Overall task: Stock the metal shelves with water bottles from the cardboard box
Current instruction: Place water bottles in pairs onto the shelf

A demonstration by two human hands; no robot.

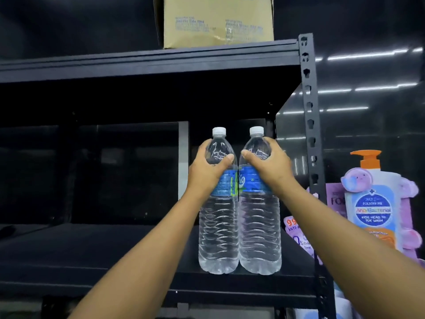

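Shelving in dark metal, viewed from the head camera, with the perforated upright post point(309, 116) at its right end taken as landmark. Far left of the post, the middle shelf board point(92, 252) lies bare and dark. Nearer the post, the left hand point(208, 168) wraps fingers and thumb round the shoulder of the left water bottle point(218, 229); immediately beside it, the right hand point(269, 164) grips the right water bottle point(259, 226) in the same way. Both bottles stand upright, touching each other, bases near the shelf's front edge just left of the post. Above and left of the post's top, a cardboard box point(218, 21) sits on the upper shelf point(138, 63). Right of the post stands a pump bottle of kids' wash point(374, 208). Progress, as judged here: the first pair appears to be set down but not released; most of the shelf remains to be filled, and the box contents are not visible.
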